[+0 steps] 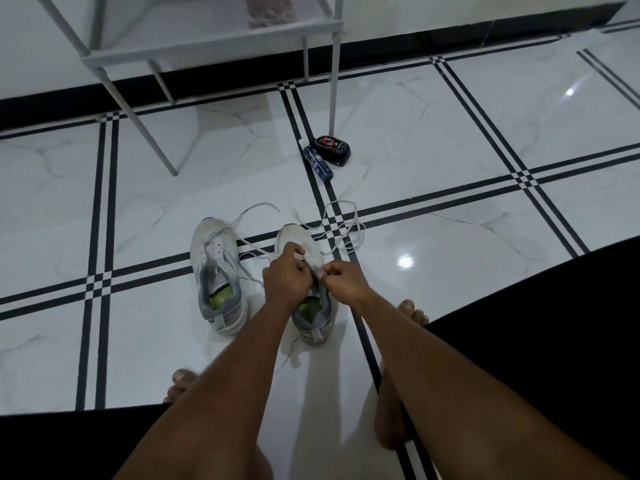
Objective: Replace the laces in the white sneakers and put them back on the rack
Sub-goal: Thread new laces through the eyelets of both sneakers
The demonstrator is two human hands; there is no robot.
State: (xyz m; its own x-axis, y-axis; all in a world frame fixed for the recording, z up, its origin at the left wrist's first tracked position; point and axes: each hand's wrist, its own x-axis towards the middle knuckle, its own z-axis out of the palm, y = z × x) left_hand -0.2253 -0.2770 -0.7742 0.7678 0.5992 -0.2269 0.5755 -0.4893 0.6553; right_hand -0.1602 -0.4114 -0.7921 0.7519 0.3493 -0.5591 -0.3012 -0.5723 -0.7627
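two white sneakers [216, 271] on the floor; left hand [285, 273] and right hand [343, 280] each pinch one lace [341, 221].

We see a dim, bluish-grey pic w/ soft overhead light. Glare spots sit on the glossy floor [405, 262], and faint shadows stretch under the rack [207, 46]. Wide-angle bend curves the tile lines near the edges; the rack's top is slightly blurred.

Two white sneakers [215, 271] [304, 251] are sitting on the floor, with two loose laces [249, 216] [343, 223] trailing off them. Two hands [285, 273] [346, 280] and two bare feet [180, 384] [412, 311] are showing, plus one rack [207, 50]. Two little dark containers [318, 164] [331, 150] are lying near its leg.
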